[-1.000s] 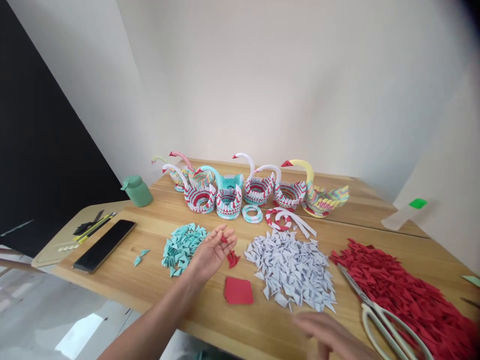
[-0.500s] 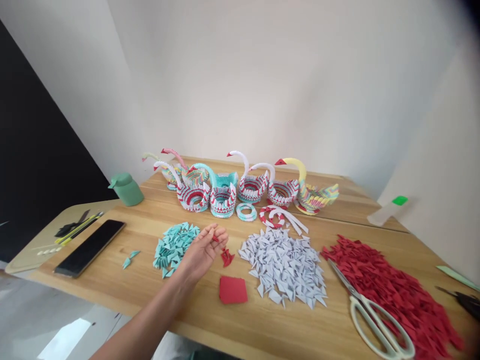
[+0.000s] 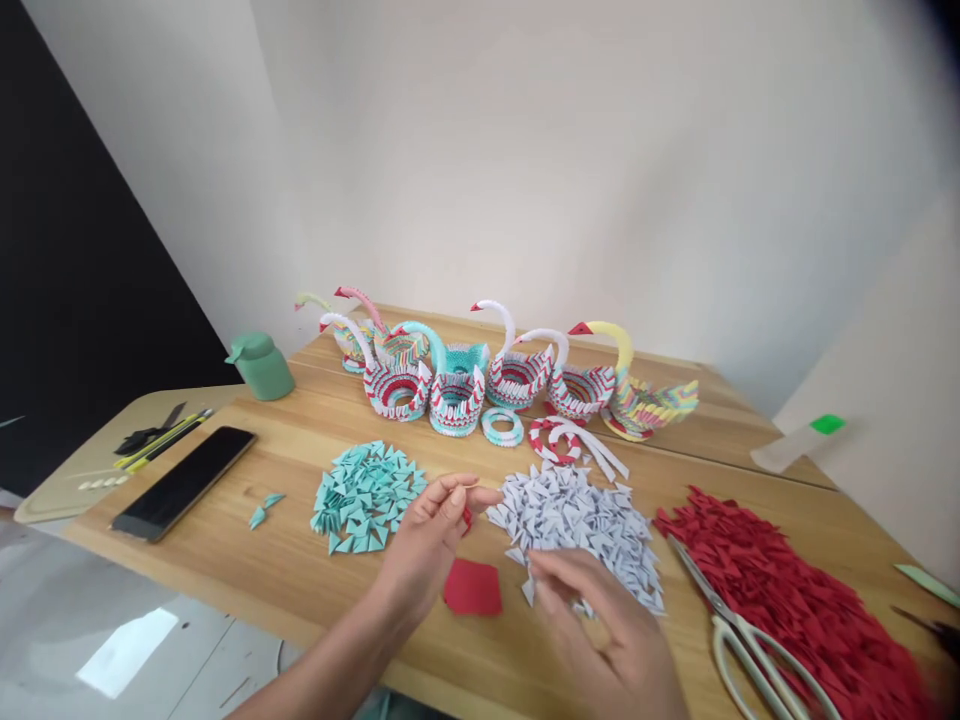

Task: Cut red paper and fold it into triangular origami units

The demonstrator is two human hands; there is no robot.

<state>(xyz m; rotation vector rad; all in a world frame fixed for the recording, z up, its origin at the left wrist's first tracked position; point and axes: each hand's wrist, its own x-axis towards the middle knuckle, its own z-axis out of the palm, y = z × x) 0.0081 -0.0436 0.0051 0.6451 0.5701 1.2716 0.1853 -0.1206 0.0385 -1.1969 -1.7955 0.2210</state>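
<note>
My left hand (image 3: 431, 540) is raised over the table between the teal pieces (image 3: 367, 492) and the pale grey-lilac pieces (image 3: 581, 510). Its thumb and fingertips are pinched together, and what they hold is too small to name; a bit of red shows beside the fingers. My right hand (image 3: 607, 630) is over the near edge of the pale pile, blurred, its thumb and fingers curled toward each other; what is between them cannot be made out. A stack of red paper (image 3: 472, 588) lies just right of my left wrist.
Folded-paper swans stand at the back, with a teal-white ring (image 3: 502, 427) and a red-white ring (image 3: 553, 440) before them. Red pieces (image 3: 810, 600) and scissors (image 3: 720, 606) lie right. A phone (image 3: 187, 482) and green container (image 3: 262, 367) are left.
My right hand has come into view at the lower right. My left hand has turned from palm up to a pinch and moved a little right and nearer. The view has shifted slightly.
</note>
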